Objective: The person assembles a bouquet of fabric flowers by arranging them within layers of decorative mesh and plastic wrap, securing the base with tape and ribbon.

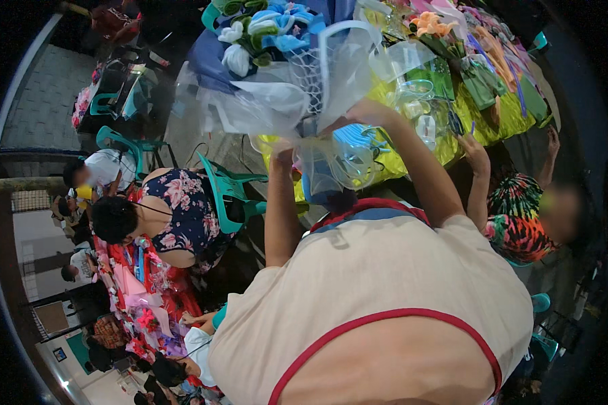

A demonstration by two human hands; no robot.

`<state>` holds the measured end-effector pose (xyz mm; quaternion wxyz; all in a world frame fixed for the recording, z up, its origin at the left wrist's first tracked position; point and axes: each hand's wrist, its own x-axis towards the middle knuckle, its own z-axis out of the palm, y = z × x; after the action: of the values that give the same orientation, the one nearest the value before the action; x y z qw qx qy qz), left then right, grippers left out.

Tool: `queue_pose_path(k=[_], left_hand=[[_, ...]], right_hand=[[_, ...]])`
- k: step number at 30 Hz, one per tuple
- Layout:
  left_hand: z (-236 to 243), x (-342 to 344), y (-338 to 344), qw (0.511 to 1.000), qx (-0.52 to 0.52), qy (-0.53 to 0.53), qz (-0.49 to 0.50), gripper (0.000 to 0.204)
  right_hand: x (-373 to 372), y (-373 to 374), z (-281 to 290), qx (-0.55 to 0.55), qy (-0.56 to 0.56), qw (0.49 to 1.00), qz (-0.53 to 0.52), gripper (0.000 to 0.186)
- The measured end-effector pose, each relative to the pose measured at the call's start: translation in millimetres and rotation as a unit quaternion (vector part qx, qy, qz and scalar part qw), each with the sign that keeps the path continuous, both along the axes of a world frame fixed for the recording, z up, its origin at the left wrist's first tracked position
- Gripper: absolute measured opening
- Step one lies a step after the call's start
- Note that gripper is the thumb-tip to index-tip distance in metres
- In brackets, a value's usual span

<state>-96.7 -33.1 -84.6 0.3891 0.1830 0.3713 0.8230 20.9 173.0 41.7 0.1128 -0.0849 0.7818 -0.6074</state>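
A bouquet of fuzzy blue and white flowers [287, 30] stands in front of me, wrapped in dark blue and translucent white sheets with white netting [309, 84]. Its wrapping narrows to a gathered neck. My right hand [363, 115] reaches round that neck from the right, fingers closed on it. At the left side of the neck, my left hand [282, 156] is closed at the edge of a sheer white ribbon [317, 158]. The ribbon's loops hang below the neck, over the blue lower end of the wrapping. The fingertips of both hands are partly hidden.
A table with a yellow cover [392, 165] holds clear ribbon rolls [417, 91], green wrapped flowers [479, 81] and an orange flower [432, 25]. At the right, another person [520, 202] reaches to it. A green chair [226, 192] and seated people are at the left.
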Motion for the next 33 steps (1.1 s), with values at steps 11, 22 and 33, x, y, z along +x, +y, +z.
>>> queue_pose_path(k=[11, 22, 33], left_hand=[[-2, -23, -10, 0.997, 0.047, -0.005, 0.054, 0.050], [9, -45, -11, 0.994, 0.081, -0.002, 0.072, 0.052], [18, -34, 4, 0.993, 0.109, 0.002, 0.047, 0.053]], right_hand=[[78, -59, -50, 0.045, 0.206, 0.962, -0.174, 0.009], [33, -53, -63, 0.158, 0.258, 0.899, -0.317, 0.039], [-11, -59, -52, 0.083, 0.295, 0.910, -0.280, 0.068]])
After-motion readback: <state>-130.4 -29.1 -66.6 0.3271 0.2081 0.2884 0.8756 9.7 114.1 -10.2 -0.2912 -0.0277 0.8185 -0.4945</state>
